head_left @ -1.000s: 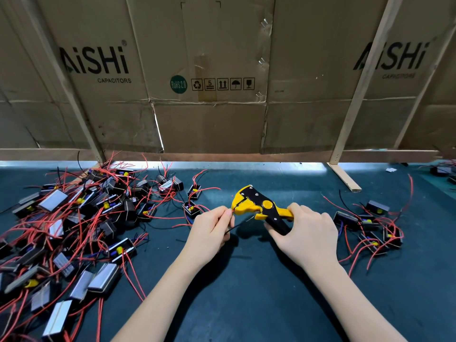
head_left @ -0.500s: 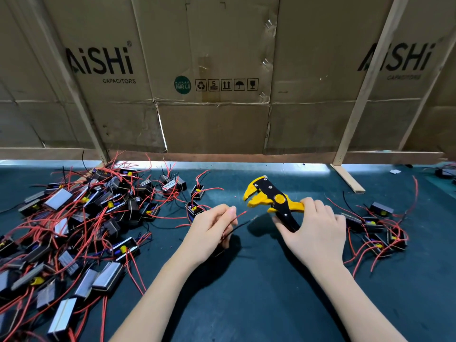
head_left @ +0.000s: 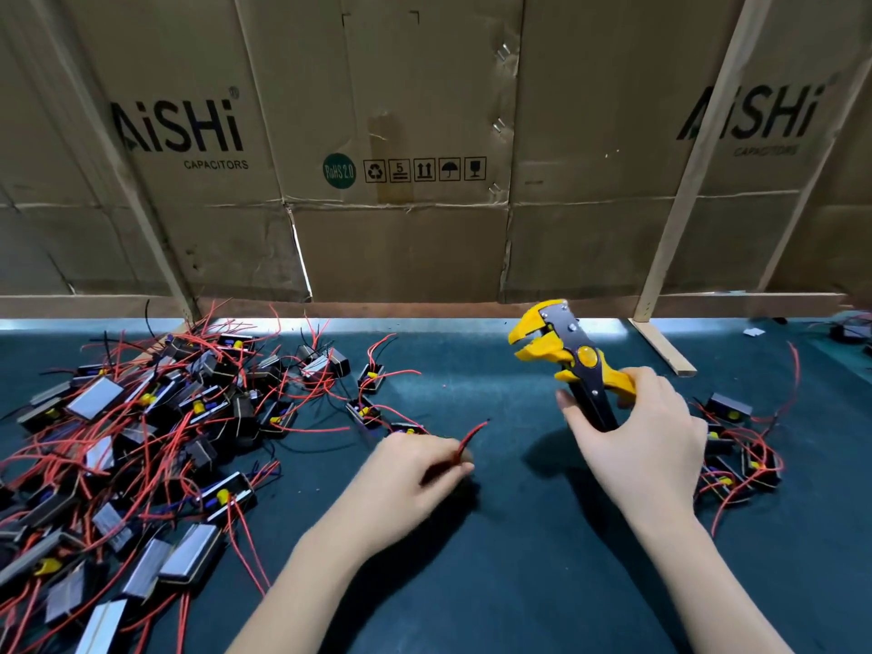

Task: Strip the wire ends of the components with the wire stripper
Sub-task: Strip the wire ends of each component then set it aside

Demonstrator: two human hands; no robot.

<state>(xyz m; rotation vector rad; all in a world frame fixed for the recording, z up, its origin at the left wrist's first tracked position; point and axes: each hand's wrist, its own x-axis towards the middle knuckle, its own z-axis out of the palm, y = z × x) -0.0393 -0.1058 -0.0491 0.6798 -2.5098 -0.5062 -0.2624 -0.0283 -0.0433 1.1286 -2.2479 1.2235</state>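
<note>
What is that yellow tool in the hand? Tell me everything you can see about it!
It is the wire stripper, a hand tool with a yellow body that looks like plastic, dark flat metal plates with small rivets, and a round yellow knob in the middle. Its yellow mouth at the top is open and holds nothing. It is lifted above the dark green table, tilted with the mouth up and to the left. The right hand grips its handles, one black and one yellow. The red wire in the left hand is apart from it.
</note>
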